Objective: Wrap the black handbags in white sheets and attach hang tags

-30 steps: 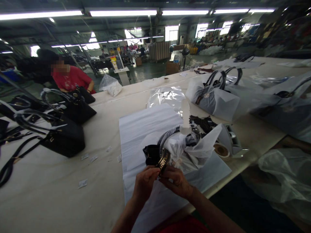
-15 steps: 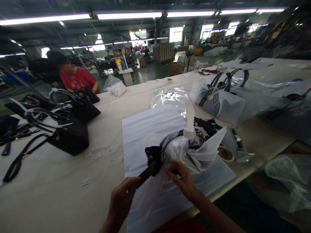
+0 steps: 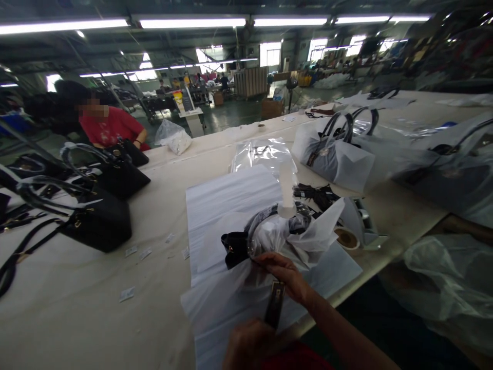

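A black handbag (image 3: 235, 247) lies on the table, partly wrapped in thin white tissue paper (image 3: 269, 234), its handles covered in clear film. My right hand (image 3: 284, 271) is against the bag's near side, fingertips pressed together at the tissue. What they pinch is too small to make out. Low in the view, my left hand (image 3: 250, 344) is smeared by motion, its fingers closed around the lower end of a dark tag (image 3: 275, 303) with light lettering. That tag points up toward my right wrist. Larger white sheets (image 3: 231, 195) lie beneath the bag.
Black handbags (image 3: 102, 221) stand at left, near a person in a red shirt (image 3: 115, 126). Clear plastic bags (image 3: 264, 154) lie beyond the sheets. Dark tags with strings (image 3: 316, 194) and a tape dispenser (image 3: 364, 221) sit at right, before wrapped bags (image 3: 331, 154). Small white packets (image 3: 127, 294) are scattered leftward.
My left hand has swung down and right with the dark tag, away from the bag's left side. My right hand has closed its fingers at the tissue. The view has shifted slightly.
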